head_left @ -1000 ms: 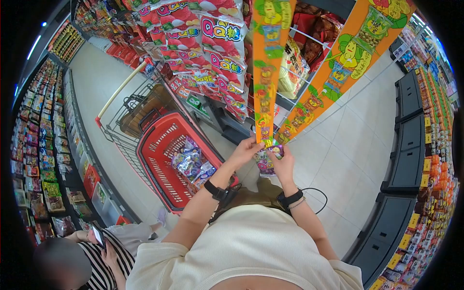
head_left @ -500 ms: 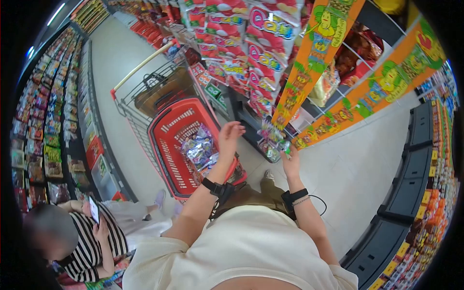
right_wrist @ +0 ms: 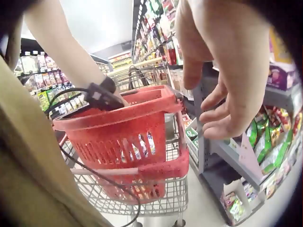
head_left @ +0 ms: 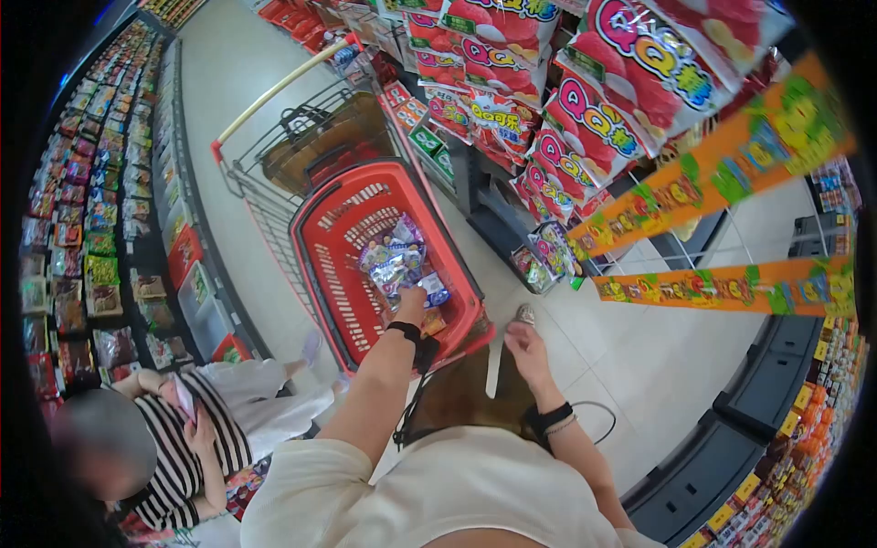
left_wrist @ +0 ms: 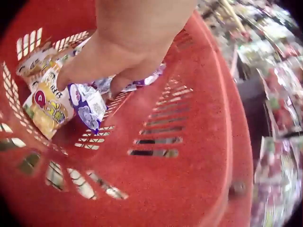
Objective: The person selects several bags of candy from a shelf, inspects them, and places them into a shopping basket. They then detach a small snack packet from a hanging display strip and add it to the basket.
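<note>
My left hand (head_left: 413, 309) is down inside the red shopping basket (head_left: 454, 265), its fingers at a pile of purple-and-white candy bags (head_left: 393, 263). In the left wrist view, the finger and thumb lie on both sides of a small purple-and-white bag (left_wrist: 90, 109); I cannot tell if they pinch it. Beside that bag is an orange-and-white QQ candy bag (left_wrist: 49, 104), partly covered by the others. My right hand (head_left: 528, 354) hangs in the air to the right of the basket, fingers loosely bent with nothing in them, as the right wrist view confirms.
The basket sits in a wire cart (head_left: 260, 196). Red QQ candy bags (head_left: 585, 119) hang on a rack ahead, beside orange printed strips (head_left: 694, 187). More purple bags (head_left: 553, 247) are at the rack's foot. A person in a striped top (head_left: 206, 411) stands left, holding a phone.
Both hands were at a purple bag by the rack. The left hand has let go and moved left into the basket; the right has let go and drawn back toward the body. The view has turned left.
</note>
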`<state>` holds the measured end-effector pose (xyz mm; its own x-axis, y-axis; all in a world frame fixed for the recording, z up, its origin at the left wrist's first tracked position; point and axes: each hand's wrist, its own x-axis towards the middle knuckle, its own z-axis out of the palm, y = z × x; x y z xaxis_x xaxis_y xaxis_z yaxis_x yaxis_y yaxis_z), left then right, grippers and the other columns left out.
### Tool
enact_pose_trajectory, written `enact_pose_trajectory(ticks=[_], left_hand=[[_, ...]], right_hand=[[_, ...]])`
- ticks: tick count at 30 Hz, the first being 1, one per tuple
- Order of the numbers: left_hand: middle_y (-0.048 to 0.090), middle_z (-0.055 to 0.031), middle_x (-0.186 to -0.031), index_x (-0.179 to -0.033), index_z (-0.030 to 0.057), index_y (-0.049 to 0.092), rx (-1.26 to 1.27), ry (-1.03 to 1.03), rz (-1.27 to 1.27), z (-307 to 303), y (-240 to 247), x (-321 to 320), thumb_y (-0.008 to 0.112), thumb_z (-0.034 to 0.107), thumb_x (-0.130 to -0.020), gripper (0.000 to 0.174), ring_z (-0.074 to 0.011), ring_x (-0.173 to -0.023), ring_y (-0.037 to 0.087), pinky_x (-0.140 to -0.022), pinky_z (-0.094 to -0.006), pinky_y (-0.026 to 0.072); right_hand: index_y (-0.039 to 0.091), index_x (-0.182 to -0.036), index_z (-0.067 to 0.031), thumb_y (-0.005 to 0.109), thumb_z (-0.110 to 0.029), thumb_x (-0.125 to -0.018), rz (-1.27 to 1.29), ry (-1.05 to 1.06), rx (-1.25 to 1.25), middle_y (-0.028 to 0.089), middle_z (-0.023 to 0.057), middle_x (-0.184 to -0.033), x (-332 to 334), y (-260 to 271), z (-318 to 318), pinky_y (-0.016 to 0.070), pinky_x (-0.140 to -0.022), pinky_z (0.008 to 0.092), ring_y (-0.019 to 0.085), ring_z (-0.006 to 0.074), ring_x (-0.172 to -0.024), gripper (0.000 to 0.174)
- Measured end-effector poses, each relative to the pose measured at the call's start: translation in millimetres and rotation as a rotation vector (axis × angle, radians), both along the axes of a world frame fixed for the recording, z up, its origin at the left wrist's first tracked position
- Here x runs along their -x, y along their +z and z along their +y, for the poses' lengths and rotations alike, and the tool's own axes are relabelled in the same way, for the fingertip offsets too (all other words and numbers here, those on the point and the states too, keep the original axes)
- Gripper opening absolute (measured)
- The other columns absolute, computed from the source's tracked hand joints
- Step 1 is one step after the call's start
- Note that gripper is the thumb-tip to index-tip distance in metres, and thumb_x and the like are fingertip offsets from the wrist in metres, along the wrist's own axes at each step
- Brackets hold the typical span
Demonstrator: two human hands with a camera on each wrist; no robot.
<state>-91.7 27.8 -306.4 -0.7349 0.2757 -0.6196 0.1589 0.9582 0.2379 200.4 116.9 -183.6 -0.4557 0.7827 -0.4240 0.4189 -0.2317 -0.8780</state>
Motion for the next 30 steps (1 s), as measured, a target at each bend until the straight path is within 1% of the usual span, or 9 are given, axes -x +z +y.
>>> enact_pose_trajectory(ticks=[3, 7, 10, 12, 16, 19, 21, 26, 30], left_hand=[[0.060, -0.0154, -0.108, -0.110, 0.0058, 0.056, 0.034, -0.401, -0.110, -4, -22, -1, 0.061, 0.035, -0.078, 0.044, -0.0296, -0.102, 0.058, -0.082, -0.0405, 0.0461], [0.067, -0.0135, -0.092, -0.100, 0.0085, 0.063, 0.050, -0.435, -0.202, 23, 55, -18, 0.055, 0.041, -0.083, 0.038, -0.0290, -0.091, 0.063, -0.072, -0.0404, 0.0486], [0.066, -0.0159, -0.094, -0.102, 0.0054, 0.060, -0.281, -0.449, -0.148, 0, -10, -2, 0.061, 0.039, -0.079, 0.040, -0.0327, -0.091, 0.063, -0.074, -0.0428, 0.0478], [0.066, -0.0143, -0.092, -0.102, 0.0030, 0.061, -0.406, -0.323, -0.182, 0, -7, 2, 0.062, 0.028, -0.077, 0.036, -0.0306, -0.086, 0.063, -0.072, -0.0403, 0.0483], [0.067, -0.0112, -0.088, -0.102, -0.0017, 0.063, -0.638, 0.346, -0.319, 23, 37, -1, 0.064, 0.007, -0.072, 0.031, -0.0264, -0.077, 0.063, -0.067, -0.0352, 0.0494], [0.067, -0.0096, -0.086, -0.102, -0.0041, 0.064, -0.759, 0.516, -0.263, 28, 109, -23, 0.065, -0.004, -0.070, 0.032, -0.0243, -0.072, 0.064, -0.064, -0.0327, 0.0499], [0.068, -0.0104, -0.081, -0.101, -0.0030, 0.066, -0.692, -0.049, 0.055, 21, 165, -42, 0.065, -0.003, -0.072, 0.029, -0.0199, -0.072, 0.064, -0.066, -0.0281, 0.0501], [0.068, -0.0122, -0.085, -0.099, -0.0035, 0.067, -0.947, -0.089, -0.073, 30, 265, -70, 0.062, 0.002, -0.081, 0.019, -0.0155, -0.071, 0.065, -0.063, -0.0252, 0.0507], [0.066, -0.0071, -0.077, -0.102, -0.0036, 0.065, -1.035, -0.205, -0.354, 47, 329, -82, 0.060, 0.005, -0.085, 0.019, -0.0105, -0.064, 0.061, -0.060, -0.0229, 0.0496]], right_hand=[[0.056, -0.112, -0.0015, 0.062, -0.015, -0.084, 0.002, -0.100, 0.089, 0.064, 0.0097, -0.102, -6, 20, -16, 0.0484, -0.078, 0.0295, 0.061, 0.0185, -0.089, 0.031], [0.058, -0.108, -0.0003, 0.061, -0.013, -0.086, -0.050, -0.139, 0.120, 0.063, 0.0083, -0.102, -19, 29, -19, 0.0463, -0.082, 0.0277, 0.059, 0.0161, -0.093, 0.026], [0.058, -0.108, -0.0008, 0.060, -0.013, -0.087, -0.055, -0.156, 0.094, 0.063, 0.0067, -0.099, -17, 43, -8, 0.0468, -0.080, 0.0280, 0.060, 0.0162, -0.093, 0.025], [0.056, -0.110, -0.0015, 0.060, -0.012, -0.086, -0.019, -0.146, 0.067, 0.063, 0.0083, -0.101, -15, 47, 0, 0.0474, -0.078, 0.0282, 0.060, 0.0167, -0.091, 0.026], [0.055, -0.110, -0.0017, 0.060, -0.011, -0.085, 0.093, -0.070, -0.051, 0.064, 0.0099, -0.099, -3, 59, 18, 0.0481, -0.077, 0.0287, 0.061, 0.0177, -0.089, 0.027], [0.055, -0.109, -0.0014, 0.064, -0.012, -0.082, 0.105, -0.004, -0.047, 0.062, 0.0116, -0.099, 11, 77, 32, 0.0485, -0.077, 0.0304, 0.061, 0.0204, -0.090, 0.030], [0.053, -0.113, -0.0018, 0.066, -0.012, -0.080, 0.075, 0.088, -0.120, 0.059, 0.0117, -0.107, 18, 86, 40, 0.0469, -0.083, 0.0323, 0.058, 0.0219, -0.097, 0.037], [0.042, -0.129, -0.0033, 0.078, -0.019, -0.067, 0.133, 0.352, -0.602, 0.039, 0.0188, -0.134, 36, 114, 44, 0.0309, -0.104, 0.0421, 0.037, 0.0355, -0.124, 0.074], [0.043, -0.128, -0.0020, 0.076, -0.018, -0.072, 0.212, 0.469, -0.716, 0.049, 0.0160, -0.125, 44, 142, 50, 0.0391, -0.097, 0.0370, 0.048, 0.0284, -0.115, 0.066]])
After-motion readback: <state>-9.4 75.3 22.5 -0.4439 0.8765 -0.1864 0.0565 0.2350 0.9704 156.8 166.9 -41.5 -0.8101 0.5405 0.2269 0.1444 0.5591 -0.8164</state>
